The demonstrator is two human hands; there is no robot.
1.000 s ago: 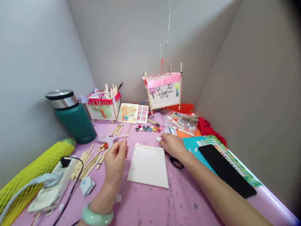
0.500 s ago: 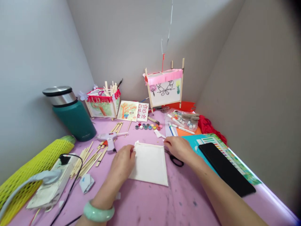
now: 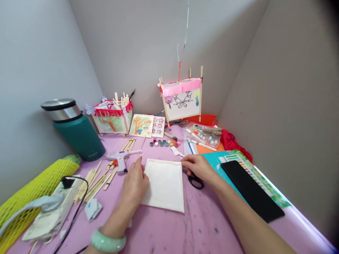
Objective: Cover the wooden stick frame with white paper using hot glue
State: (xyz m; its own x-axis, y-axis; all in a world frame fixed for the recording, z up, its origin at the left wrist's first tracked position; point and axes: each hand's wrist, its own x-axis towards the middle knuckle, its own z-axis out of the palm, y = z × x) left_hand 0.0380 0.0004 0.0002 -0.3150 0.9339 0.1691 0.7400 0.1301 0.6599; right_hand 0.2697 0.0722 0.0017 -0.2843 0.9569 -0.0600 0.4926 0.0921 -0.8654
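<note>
**Left hand (image 3: 134,187) and right hand (image 3: 197,166) flank white cloth square (image 3: 164,185) on pink craft table (image 3: 206,229)**

The two hands stand apart at lower centre of the frame, the left, with a pale green bangle (image 3: 108,241) on its wrist, at the square's left edge, the right reaching in from lower right to its top right corner. Whether either one grips the cloth cannot be told. The square lies flat on the table, directly between them. Black-handled scissors (image 3: 196,182) lie just below the right hand, and a hot glue gun (image 3: 119,157) sits near the left, with loose wooden sticks (image 3: 91,185) spread to its lower left. Above the cloth runs a row of paint pots (image 3: 164,143), beside marker pens in a clear plastic bag (image 3: 202,137). Along the far edge, two stick-framed paper lanterns stand apart — a red-fringed one (image 3: 112,118) at upper left, and a pink-trimmed one (image 3: 181,98) at upper centre. A teal vacuum flask (image 3: 75,134) stands at left, and a black tablet (image 3: 249,190) lies at right.
</note>
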